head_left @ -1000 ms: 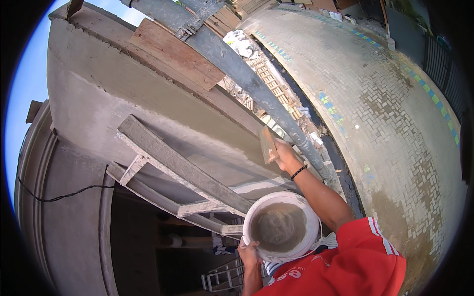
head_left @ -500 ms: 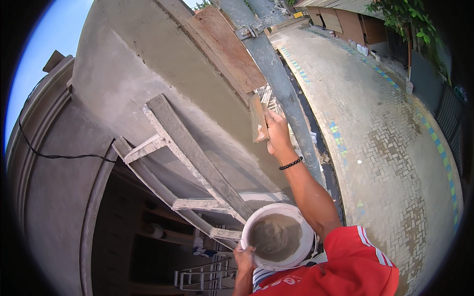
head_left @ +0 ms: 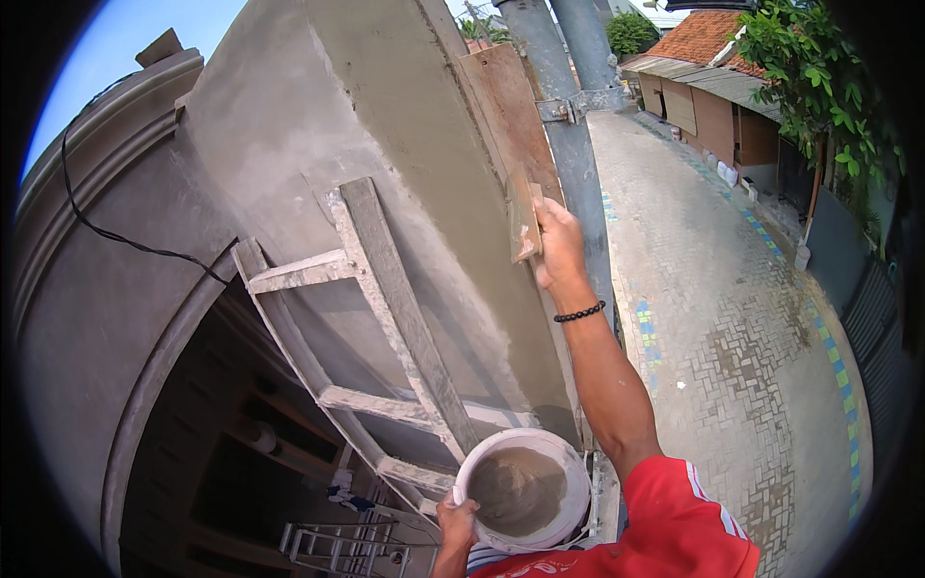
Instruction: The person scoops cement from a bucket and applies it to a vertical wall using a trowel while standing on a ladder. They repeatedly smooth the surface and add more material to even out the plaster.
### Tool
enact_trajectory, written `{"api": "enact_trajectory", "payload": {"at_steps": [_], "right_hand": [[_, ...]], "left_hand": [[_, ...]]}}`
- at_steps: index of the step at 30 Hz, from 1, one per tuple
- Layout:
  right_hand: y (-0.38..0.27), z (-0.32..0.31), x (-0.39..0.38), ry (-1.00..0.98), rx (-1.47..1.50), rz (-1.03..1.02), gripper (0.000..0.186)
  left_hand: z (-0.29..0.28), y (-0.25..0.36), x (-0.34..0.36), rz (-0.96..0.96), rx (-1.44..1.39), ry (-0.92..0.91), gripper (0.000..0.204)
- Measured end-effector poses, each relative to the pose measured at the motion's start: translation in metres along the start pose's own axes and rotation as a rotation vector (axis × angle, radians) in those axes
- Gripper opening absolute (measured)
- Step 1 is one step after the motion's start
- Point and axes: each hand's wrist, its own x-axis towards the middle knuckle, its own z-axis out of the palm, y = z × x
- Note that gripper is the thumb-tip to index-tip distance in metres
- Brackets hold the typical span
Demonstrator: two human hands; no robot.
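Observation:
My right hand (head_left: 561,241) is closed round the back of a flat wooden plastering float (head_left: 523,220). The float's face is turned toward the edge of a strip of damp grey plaster (head_left: 429,135) on the wall; whether it presses there I cannot tell. Low in the view, my left hand (head_left: 457,520) grips the left rim of a whitish bucket (head_left: 579,482). Wet grey mortar (head_left: 518,489) lies inside that bucket, which is held close to my body.
A mortar-splashed wooden ladder (head_left: 400,279) leans on the wall to the left. A rusty board (head_left: 515,106) and grey metal pipes (head_left: 568,144) stand beyond the plaster edge. Far below are a paved lane (head_left: 713,289) and a metal stepladder (head_left: 337,549). A black cable (head_left: 125,246) hangs at left.
My right hand and the float have moved up along the plaster edge, now overlapping the rusty board's lower part. The view has turned and shifted. My left hand keeps hold of the bucket.

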Motion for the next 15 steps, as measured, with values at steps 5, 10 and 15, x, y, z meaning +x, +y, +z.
{"api": "enact_trajectory", "payload": {"at_steps": [5, 10, 15], "right_hand": [[-0.025, 0.018, 0.010, -0.151, 0.210, 0.021, 0.028], [-0.048, 0.040, 0.033, -0.144, 0.183, 0.017, 0.022], [-0.068, 0.068, 0.043, -0.131, 0.190, -0.035, 0.023]], "left_hand": [[0.004, -0.007, 0.004, -0.039, 0.031, 0.045, 0.035], [0.004, -0.018, 0.007, -0.047, 0.024, 0.067, 0.027], [0.013, -0.015, 0.002, -0.090, 0.081, 0.083, 0.041]]}}
